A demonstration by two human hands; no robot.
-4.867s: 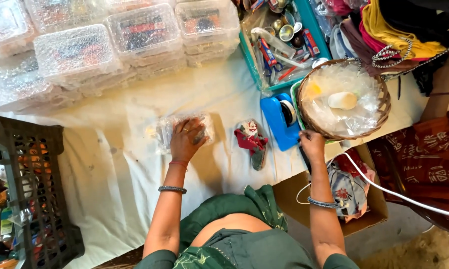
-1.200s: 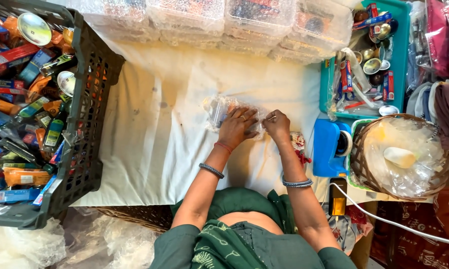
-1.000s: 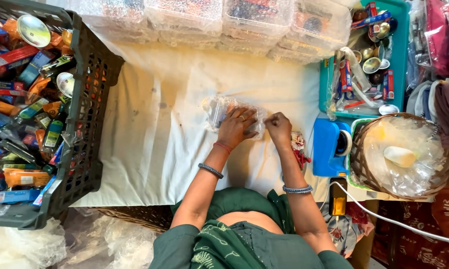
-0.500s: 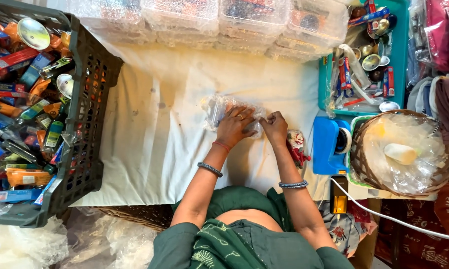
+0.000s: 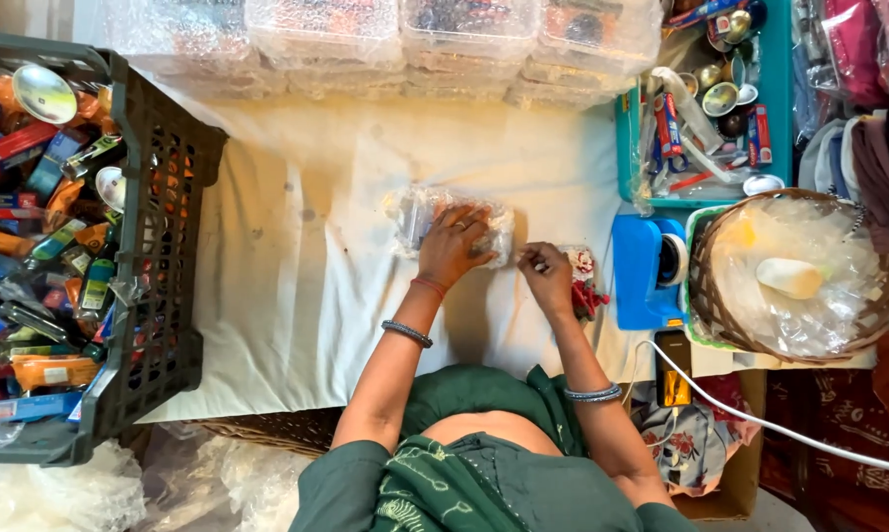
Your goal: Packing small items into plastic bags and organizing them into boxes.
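Plastic packet (image 5: 417, 209) lies on white cloth (image 5: 297, 286) beside black crate (image 5: 159, 296).

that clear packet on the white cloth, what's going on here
A seated person presses the left hand flat on a clear plastic packet lying on the white cloth. The right hand rests just beside it, fingertips pinched together, next to a small red and white bundle. A blue tape dispenser sits to the right, and a black crate full of colourful packaged items stands to the left.
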